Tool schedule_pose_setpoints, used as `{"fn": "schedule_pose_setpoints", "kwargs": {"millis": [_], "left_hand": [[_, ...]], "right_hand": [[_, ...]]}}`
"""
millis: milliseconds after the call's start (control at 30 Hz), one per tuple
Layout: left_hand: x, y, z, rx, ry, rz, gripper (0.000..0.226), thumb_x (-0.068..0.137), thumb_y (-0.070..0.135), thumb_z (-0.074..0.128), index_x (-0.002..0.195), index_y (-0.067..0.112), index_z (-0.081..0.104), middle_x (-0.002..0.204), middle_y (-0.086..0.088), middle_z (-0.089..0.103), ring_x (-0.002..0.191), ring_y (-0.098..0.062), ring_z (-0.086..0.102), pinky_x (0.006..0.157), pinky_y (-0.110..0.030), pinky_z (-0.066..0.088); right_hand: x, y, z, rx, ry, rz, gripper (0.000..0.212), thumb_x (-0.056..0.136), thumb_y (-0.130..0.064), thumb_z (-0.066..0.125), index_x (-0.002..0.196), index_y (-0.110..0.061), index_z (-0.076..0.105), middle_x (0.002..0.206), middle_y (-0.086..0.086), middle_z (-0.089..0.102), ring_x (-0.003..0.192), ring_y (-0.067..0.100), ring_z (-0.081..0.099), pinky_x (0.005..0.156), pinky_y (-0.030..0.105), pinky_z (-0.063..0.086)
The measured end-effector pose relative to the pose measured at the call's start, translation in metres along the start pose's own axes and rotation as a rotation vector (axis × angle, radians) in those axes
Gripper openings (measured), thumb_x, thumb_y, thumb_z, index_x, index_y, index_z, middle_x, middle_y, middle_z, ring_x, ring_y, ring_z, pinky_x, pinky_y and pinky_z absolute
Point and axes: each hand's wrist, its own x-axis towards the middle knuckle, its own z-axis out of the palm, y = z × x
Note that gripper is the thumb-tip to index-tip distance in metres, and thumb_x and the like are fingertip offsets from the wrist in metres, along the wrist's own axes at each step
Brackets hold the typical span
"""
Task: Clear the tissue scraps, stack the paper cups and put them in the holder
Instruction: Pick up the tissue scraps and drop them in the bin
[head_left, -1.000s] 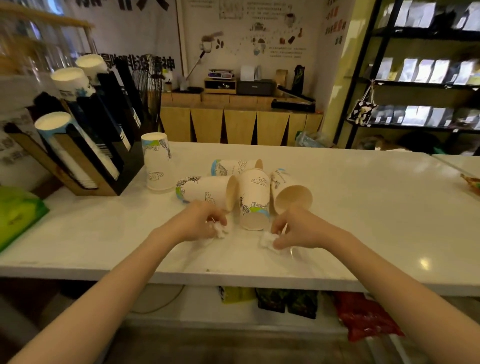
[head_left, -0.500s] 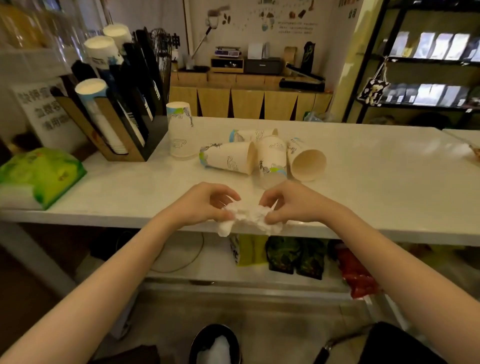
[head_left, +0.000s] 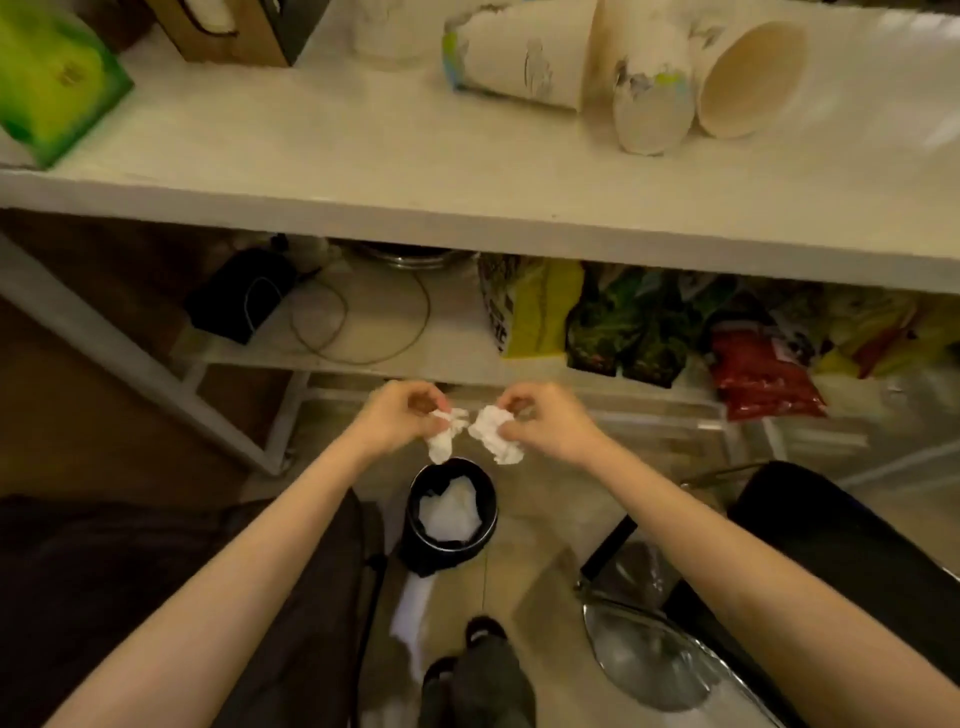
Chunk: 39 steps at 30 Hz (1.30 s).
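The bin (head_left: 451, 512) stands on the floor directly below and between both hands, its mouth open upward, white tissue already inside. The left hand (head_left: 397, 418) has its fingers curled in, pinching a crumpled scrap (head_left: 445, 436) that dangles toward the bin's left rim. The right hand (head_left: 545, 423) is likewise closed in a pinch on a larger scrap (head_left: 496, 434), hanging just above the right rim. Both seem equally near, so letting go should drop them in. Up on the counter (head_left: 363, 171), the cups (head_left: 519, 57) lie tipped, unstacked.
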Motion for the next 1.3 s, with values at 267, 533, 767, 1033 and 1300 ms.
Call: {"fn": "schedule_pose_setpoints", "kwargs": {"millis": [267, 533, 767, 1033, 1300], "left_hand": [[0.043, -0.167, 0.109, 0.023, -0.035, -0.267, 0.018, 0.078, 0.001, 0.060, 0.093, 0.011, 0.055, 0.094, -0.011, 0.060, 0.093, -0.028, 0.059, 0.070, -0.023, 0.037], [0.091, -0.319, 0.217, -0.080, 0.154, -0.425, 0.035, 0.081, -0.003, 0.055, 0.060, 0.024, 0.050, 0.074, -0.004, 0.056, 0.084, -0.023, 0.056, 0.056, -0.009, 0.037], [0.148, -0.398, 0.268, -0.072, 0.029, -0.405, 0.034, 0.086, 0.013, 0.057, 0.118, 0.004, 0.054, 0.129, -0.018, 0.049, 0.118, -0.031, 0.049, 0.087, -0.024, 0.037], [0.149, -0.391, 0.264, -0.171, -0.052, -0.456, 0.041, 0.088, 0.014, 0.052, 0.128, 0.011, 0.044, 0.137, -0.015, 0.047, 0.123, -0.029, 0.045, 0.090, -0.025, 0.038], [0.096, -0.286, 0.192, -0.203, -0.082, -0.429, 0.048, 0.084, 0.013, 0.058, 0.129, 0.012, 0.042, 0.134, -0.015, 0.049, 0.123, -0.027, 0.046, 0.095, -0.029, 0.038]], "right_hand": [[0.048, 0.131, 0.134, 0.260, 0.077, 0.288, 0.039, 0.086, -0.018, 0.059, 0.123, -0.007, 0.052, 0.109, 0.021, 0.062, 0.100, 0.037, 0.062, 0.085, 0.054, 0.052], [0.111, 0.265, 0.265, 0.170, 0.048, 0.365, 0.027, 0.089, -0.002, 0.047, 0.112, -0.005, 0.060, 0.102, 0.004, 0.049, 0.102, 0.032, 0.059, 0.088, 0.041, 0.053], [0.184, 0.330, 0.347, 0.054, -0.082, 0.342, 0.037, 0.089, -0.003, 0.044, 0.124, -0.011, 0.049, 0.124, 0.013, 0.050, 0.105, 0.027, 0.055, 0.078, 0.020, 0.040], [0.193, 0.317, 0.342, 0.134, -0.194, 0.393, 0.056, 0.087, -0.005, 0.050, 0.139, -0.009, 0.029, 0.131, 0.018, 0.052, 0.118, 0.032, 0.053, 0.093, 0.033, 0.045], [0.135, 0.231, 0.246, 0.089, -0.129, 0.331, 0.049, 0.082, -0.003, 0.056, 0.129, -0.001, 0.042, 0.125, 0.017, 0.056, 0.112, 0.031, 0.055, 0.086, 0.028, 0.042]]}}
